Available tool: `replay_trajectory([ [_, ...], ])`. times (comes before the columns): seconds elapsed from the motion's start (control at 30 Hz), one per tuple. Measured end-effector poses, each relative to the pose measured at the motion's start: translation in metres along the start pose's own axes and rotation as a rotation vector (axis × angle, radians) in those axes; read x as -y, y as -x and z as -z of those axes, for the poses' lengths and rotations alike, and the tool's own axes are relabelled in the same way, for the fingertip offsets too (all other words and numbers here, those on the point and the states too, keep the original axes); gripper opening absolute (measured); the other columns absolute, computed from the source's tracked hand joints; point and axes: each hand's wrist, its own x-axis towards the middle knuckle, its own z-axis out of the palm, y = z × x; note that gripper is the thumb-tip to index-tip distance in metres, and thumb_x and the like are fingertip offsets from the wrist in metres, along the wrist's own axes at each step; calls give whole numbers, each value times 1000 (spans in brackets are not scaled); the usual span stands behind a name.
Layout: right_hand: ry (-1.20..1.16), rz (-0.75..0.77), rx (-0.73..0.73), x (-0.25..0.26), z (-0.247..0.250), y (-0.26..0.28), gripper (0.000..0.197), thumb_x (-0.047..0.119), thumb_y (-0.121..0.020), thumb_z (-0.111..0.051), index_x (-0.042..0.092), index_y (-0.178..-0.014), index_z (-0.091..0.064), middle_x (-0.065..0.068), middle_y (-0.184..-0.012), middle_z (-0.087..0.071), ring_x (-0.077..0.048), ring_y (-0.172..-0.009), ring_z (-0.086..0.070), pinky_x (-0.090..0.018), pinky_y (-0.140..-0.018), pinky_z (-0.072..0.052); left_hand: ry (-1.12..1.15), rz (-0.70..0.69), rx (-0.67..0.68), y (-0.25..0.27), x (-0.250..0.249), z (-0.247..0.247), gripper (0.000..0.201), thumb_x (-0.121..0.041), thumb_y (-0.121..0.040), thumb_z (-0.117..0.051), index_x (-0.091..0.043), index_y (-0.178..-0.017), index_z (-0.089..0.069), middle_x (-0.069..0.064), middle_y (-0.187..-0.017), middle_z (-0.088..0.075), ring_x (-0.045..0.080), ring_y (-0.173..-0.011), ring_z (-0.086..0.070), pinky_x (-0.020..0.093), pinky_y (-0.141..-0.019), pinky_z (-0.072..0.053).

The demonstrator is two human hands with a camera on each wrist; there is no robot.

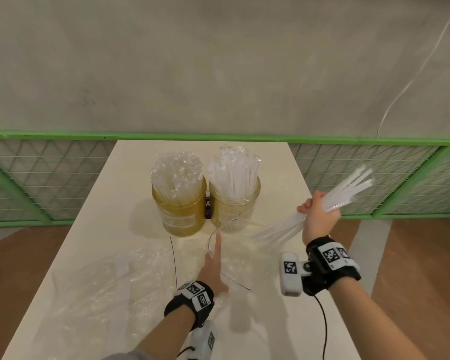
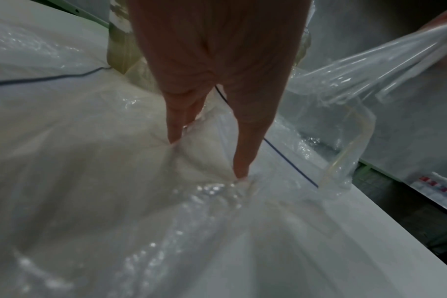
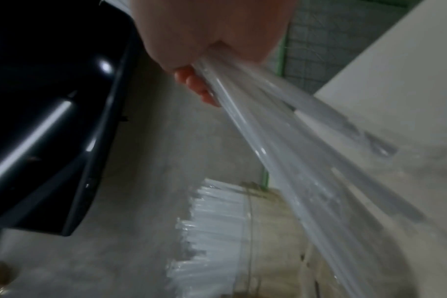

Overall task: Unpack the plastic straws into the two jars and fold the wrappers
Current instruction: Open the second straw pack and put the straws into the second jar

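Two glass jars stand mid-table, both packed with upright clear straws: the amber left jar (image 1: 179, 211) and the paler right jar (image 1: 234, 206) (image 3: 268, 231). My right hand (image 1: 318, 213) (image 3: 204, 66) is raised right of the jars and grips a slanted bundle of straws (image 1: 348, 190) (image 3: 293, 151) (image 2: 370, 70). My left hand (image 1: 215, 258) (image 2: 207, 159) presses straight fingers (image 2: 245, 145) down on a clear wrapper (image 1: 234, 263) (image 2: 191, 201) lying on the table. The bundle's lower ends sit at that wrapper's lifted mouth; I cannot tell whether they are inside it.
A second crumpled clear wrapper (image 1: 109, 276) lies on the left half of the white table (image 1: 278, 178). A green mesh fence (image 1: 50, 178) runs behind the table. The table's right edge is close under my right wrist. A cable hangs from that wrist.
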Motion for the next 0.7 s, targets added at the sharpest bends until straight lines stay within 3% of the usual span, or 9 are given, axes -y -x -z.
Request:
replay_trajectory([
  [0.07, -3, 78, 27, 19, -2, 0, 26, -2, -88, -50, 15, -70, -48, 6, -44, -47, -9, -36, -40, -23, -42, -40, 63, -38, -1, -1, 0, 1, 134, 3, -69, -71, -54, -121, 39, 26, -148, -12, 25, -91, -61, 23, -70, -53],
  [0.17, -5, 131, 90, 33, -7, 7, 25, -5, -86, -50, 15, -71, -48, 8, -43, -48, -10, -36, -40, -24, -44, -39, 140, -47, -10, 5, -3, 8, 120, 2, -74, -61, -49, -132, 31, 13, -137, -22, 17, -70, -53, 22, -61, -52],
  [0.23, 21, 138, 140, 35, -13, 17, 25, -6, -86, -52, 17, -77, -48, 3, -47, -50, -10, -36, -42, -24, -44, -40, 7, -1, -195, 9, -12, 14, 96, -4, -82, -54, -34, -146, 11, 9, -134, -25, 17, -78, -54, 21, -65, -50],
  [0.3, 58, 148, 194, 32, -19, 31, 27, -5, -86, -55, 19, -83, -45, 0, -54, -53, -10, -37, -44, -23, -44, -42, -112, 13, -377, 9, -24, 22, 65, -11, -90, -47, -21, -147, -16, 7, -132, -32, 20, -101, -52, 26, -81, -46],
  [0.37, 70, 158, 255, 28, -24, 45, 26, -5, -86, -57, 18, -85, -44, 3, -53, -54, -12, -37, -45, -25, -46, -42, 158, 14, -388, 6, -35, 31, 45, -12, -95, -40, -13, -140, -34, 9, -129, -42, 22, -113, -48, 27, -94, -40],
  [0.43, 66, 164, 311, 26, -28, 60, 25, -7, -86, -56, 16, -82, -45, 3, -48, -51, -13, -37, -45, -28, -49, -41, 646, 124, -265, 3, -45, 39, 38, -24, -99, -37, -10, -134, -43, 10, -129, -50, 24, -117, -49, 32, -105, -37],
  [0.53, 69, 211, 408, 25, -34, 82, 25, -8, -85, -56, 15, -80, -47, 2, -42, -51, -14, -38, -47, -25, -49, -43, 1092, 286, 98, 4, -56, 44, 58, -53, -96, -26, -9, -124, -50, 13, -113, -60, 27, -107, -56, 39, -93, -45],
  [0.6, 81, 231, 459, 23, -38, 94, 24, -8, -83, -58, 13, -77, -48, 1, -43, -53, -14, -40, -52, -24, -51, -47, 1268, 313, 245, 4, -59, 47, 67, -55, -96, -22, -1, -122, -53, 21, -103, -65, 33, -98, -62, 41, -85, -49],
  [0.7, 89, 194, 516, 16, -39, 105, 26, -11, -85, -56, 11, -73, -50, 3, -46, -55, -16, -49, -58, -28, -59, -52, 1422, 289, 261, 6, -60, 53, 59, -43, -100, -21, 1, -111, -59, 24, -89, -70, 35, -85, -67, 47, -87, -47],
])
